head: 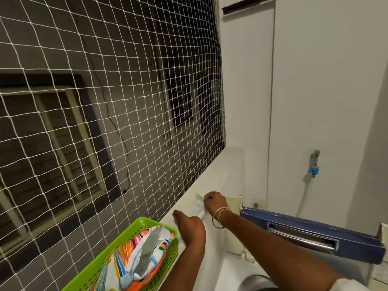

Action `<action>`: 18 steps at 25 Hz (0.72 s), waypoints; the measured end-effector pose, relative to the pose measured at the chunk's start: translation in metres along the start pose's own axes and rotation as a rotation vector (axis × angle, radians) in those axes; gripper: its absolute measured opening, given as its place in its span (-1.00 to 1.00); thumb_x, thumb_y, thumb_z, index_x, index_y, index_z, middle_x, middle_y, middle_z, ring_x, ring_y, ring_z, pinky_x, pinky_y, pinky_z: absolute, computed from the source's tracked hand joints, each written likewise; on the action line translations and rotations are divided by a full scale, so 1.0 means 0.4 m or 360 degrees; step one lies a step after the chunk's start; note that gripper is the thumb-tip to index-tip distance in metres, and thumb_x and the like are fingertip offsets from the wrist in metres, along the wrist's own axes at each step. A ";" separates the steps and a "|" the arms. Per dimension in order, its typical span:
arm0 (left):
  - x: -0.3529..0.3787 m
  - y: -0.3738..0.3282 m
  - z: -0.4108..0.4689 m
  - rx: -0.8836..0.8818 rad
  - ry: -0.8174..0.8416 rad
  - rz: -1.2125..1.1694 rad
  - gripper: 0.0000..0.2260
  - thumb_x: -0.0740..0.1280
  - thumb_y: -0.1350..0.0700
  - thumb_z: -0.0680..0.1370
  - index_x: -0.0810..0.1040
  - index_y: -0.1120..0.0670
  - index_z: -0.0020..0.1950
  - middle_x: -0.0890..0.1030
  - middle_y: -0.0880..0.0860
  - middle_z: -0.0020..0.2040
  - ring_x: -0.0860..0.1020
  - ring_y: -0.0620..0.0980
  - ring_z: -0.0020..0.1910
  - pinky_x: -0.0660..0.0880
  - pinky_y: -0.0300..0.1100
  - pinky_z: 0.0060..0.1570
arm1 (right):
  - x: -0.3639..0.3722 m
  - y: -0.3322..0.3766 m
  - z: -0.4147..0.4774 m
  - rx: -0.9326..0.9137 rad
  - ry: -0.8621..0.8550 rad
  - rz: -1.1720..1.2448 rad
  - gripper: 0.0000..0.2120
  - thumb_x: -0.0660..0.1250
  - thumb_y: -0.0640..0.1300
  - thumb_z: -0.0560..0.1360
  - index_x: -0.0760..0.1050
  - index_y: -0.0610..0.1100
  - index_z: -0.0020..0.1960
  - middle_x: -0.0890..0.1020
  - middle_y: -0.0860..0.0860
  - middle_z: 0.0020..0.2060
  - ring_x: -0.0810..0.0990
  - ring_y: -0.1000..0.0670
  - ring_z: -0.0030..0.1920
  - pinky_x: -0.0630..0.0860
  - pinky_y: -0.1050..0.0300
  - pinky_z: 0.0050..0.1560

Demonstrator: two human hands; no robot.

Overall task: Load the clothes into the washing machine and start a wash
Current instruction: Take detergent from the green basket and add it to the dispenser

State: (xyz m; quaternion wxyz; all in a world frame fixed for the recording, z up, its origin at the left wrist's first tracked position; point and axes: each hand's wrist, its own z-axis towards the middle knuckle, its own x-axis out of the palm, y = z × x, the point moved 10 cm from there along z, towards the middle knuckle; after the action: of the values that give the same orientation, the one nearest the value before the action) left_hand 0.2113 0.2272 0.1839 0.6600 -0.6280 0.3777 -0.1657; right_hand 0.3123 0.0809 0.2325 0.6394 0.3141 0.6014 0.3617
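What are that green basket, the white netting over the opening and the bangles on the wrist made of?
Green slotted basket: moulded plastic, slightly glossy, with regular perforated walls. White knotted netting: thin cord, probably nylon or similar; knots show at the crossings. Two thin bangles: likely metal, one silvery, one golden, both shiny.

- A white knotted net (105, 101) spans the opening on the left and reaches down to a pale ledge (212, 175).
- Beyond the net, a dim grey outer wall (130, 59) holds a louvred window (48, 148) in a cream frame.
- A white wall (325, 91) on the right carries a thin vertical conduit (272, 101).
- A metal tap (314, 158) with a blue fitting has a pale hose (302, 198) hanging below it.
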 end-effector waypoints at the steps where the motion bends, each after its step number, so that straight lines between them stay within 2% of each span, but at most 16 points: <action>1: 0.001 -0.009 -0.006 0.0039 0.0000 -0.0035 -0.42 0.10 0.26 0.58 0.06 0.13 0.60 0.27 0.21 0.54 0.31 0.24 0.48 0.31 0.11 0.42 | -0.020 0.003 -0.007 -0.0022 -0.0043 0.0033 -0.78 0.25 -0.20 0.50 0.64 -0.17 0.04 0.67 -0.09 0.03 0.61 -0.09 0.06 0.46 0.22 0.05; 3: 0.002 -0.026 -0.027 0.0119 -0.0011 -0.0113 -0.45 0.10 0.27 0.60 0.11 0.11 0.60 0.31 0.21 0.52 0.37 0.22 0.45 0.36 0.09 0.39 | -0.066 0.004 -0.030 -0.0063 -0.0142 0.0115 -0.81 0.27 -0.21 0.48 0.64 -0.15 0.00 0.67 -0.06 -0.02 0.62 -0.07 0.01 0.47 0.22 0.04; 8: 0.009 -0.063 -0.109 0.0377 0.0005 -0.0234 -0.51 0.14 0.30 0.63 0.23 0.10 0.57 0.41 0.19 0.46 0.45 0.21 0.38 0.41 0.03 0.35 | -0.160 -0.039 -0.114 -0.0069 -0.0310 0.0247 -0.90 0.27 -0.19 0.54 0.55 -0.15 0.02 0.60 0.01 -0.12 0.57 -0.01 -0.10 0.38 0.31 -0.20; 11: 0.014 -0.050 -0.151 0.0484 0.0041 -0.0286 -0.55 0.18 0.28 0.63 0.31 0.11 0.54 0.45 0.17 0.44 0.46 0.18 0.38 0.41 0.00 0.35 | -0.190 -0.110 -0.183 0.0002 -0.0412 0.0395 -0.95 0.29 -0.18 0.55 0.51 -0.12 0.00 0.61 0.02 -0.15 0.57 0.00 -0.13 0.42 0.26 -0.15; 14: 0.010 -0.014 -0.192 0.0495 0.0084 -0.0338 -0.60 0.21 0.26 0.64 0.38 0.13 0.50 0.47 0.12 0.43 0.46 0.11 0.39 0.37 -0.14 0.35 | -0.185 -0.194 -0.257 0.0077 -0.0507 0.0478 -1.00 0.31 -0.12 0.55 0.49 -0.04 -0.04 0.63 0.03 -0.17 0.61 0.01 -0.13 0.52 0.15 -0.07; 18: 0.013 0.034 -0.219 0.0598 0.0133 -0.0248 -0.63 0.27 0.26 0.62 0.46 0.16 0.44 0.52 0.12 0.38 0.51 0.09 0.34 0.36 -0.24 0.27 | -0.176 -0.267 -0.346 0.0146 -0.0638 0.0569 -0.98 0.31 -0.15 0.57 0.50 -0.07 -0.04 0.63 0.00 -0.18 0.61 0.01 -0.13 0.51 0.25 -0.12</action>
State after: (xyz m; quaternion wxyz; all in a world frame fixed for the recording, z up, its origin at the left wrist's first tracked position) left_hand 0.1494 0.1638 0.1760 0.7344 -0.5137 0.3174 -0.3098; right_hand 0.1825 -0.0406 0.1703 0.6567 0.5094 0.4134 0.3719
